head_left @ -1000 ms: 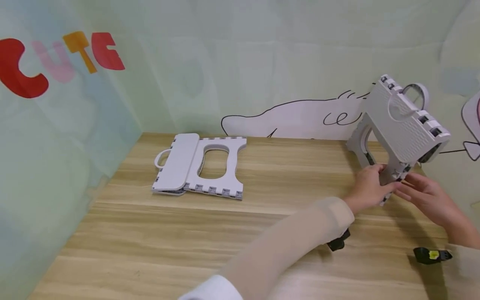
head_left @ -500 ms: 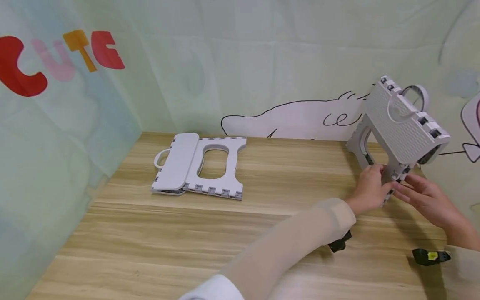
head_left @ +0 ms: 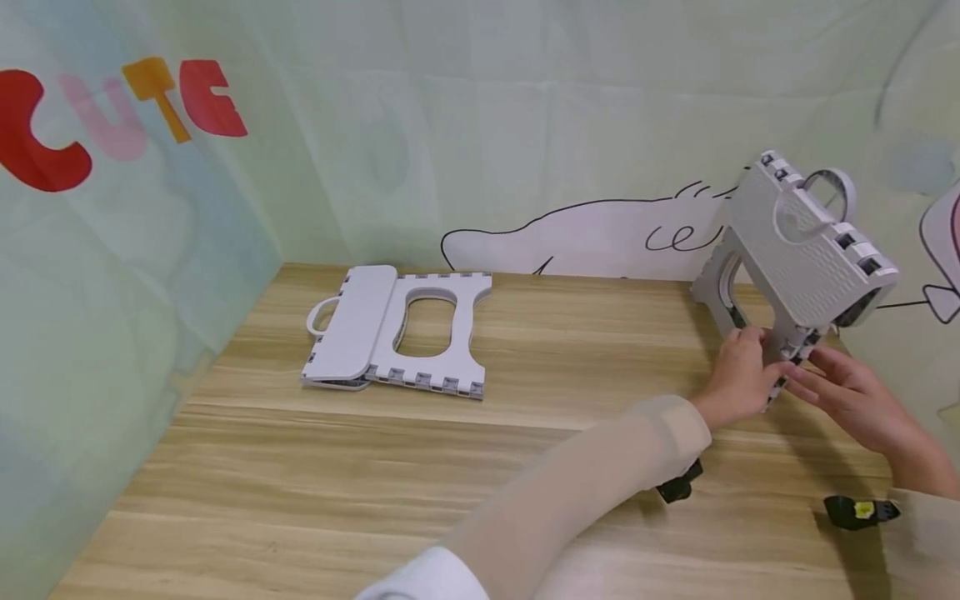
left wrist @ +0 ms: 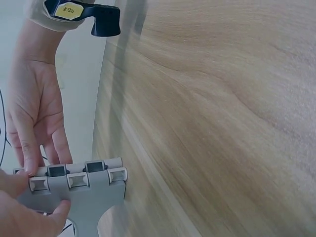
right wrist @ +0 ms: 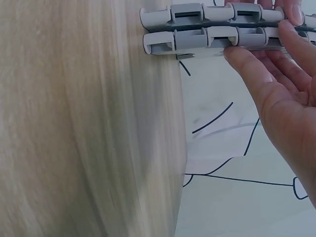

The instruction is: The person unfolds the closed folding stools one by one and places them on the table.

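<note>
A light grey folding step stool (head_left: 806, 250) with a loop handle stands tilted at the right of the table in the head view, its legs partly spread. My left hand (head_left: 738, 375) grips the near leg, fingers at the leg's opening and thumb at its hinged edge. On the far side of that edge, my right hand (head_left: 862, 404) pinches the leg. The right wrist view has the two rows of hinge knuckles (right wrist: 190, 39) close together, with right thumb and finger on them. The left wrist view also has both hands meeting at this edge.
A second grey stool (head_left: 352, 329), nearly flat with its legs extended, lies at the table's back left. The wooden table (head_left: 360, 492) meets a printed cloth backdrop (head_left: 480, 150) behind. Black camera mounts (head_left: 858, 512) hang at both wrists.
Both hands keep their hold on the stool's near leg, and the stool stays in place. Only the head view shifts very slightly.
</note>
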Demonstrator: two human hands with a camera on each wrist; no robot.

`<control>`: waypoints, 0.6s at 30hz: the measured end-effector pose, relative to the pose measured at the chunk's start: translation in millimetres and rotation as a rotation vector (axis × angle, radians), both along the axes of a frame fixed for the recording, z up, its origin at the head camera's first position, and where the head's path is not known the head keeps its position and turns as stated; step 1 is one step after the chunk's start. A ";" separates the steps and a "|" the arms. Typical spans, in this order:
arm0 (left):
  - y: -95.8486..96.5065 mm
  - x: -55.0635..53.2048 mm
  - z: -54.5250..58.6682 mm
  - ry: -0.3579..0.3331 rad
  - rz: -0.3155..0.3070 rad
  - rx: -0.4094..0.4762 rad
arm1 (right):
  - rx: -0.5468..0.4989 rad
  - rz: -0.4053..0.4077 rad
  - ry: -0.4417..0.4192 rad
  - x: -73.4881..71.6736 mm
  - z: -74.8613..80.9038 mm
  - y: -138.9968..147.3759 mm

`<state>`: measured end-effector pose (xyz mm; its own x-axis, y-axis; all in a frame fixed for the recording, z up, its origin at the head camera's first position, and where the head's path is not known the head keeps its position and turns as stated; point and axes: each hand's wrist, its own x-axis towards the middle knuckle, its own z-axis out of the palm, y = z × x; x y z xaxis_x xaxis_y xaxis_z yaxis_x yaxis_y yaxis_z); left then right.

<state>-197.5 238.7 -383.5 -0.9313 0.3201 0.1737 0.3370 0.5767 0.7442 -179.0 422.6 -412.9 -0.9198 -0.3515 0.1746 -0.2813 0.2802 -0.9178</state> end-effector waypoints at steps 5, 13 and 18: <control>-2.3 -1.2 -0.1 0.002 0.001 0.009 | -0.149 0.069 -0.012 -0.1 -2.9 2.8; -5.3 -0.6 1.4 0.009 0.026 -0.001 | -0.089 0.019 -0.009 2.2 -2.3 1.5; -10.0 -0.8 1.9 0.002 0.014 0.007 | -0.128 0.036 -0.011 1.8 -3.1 0.9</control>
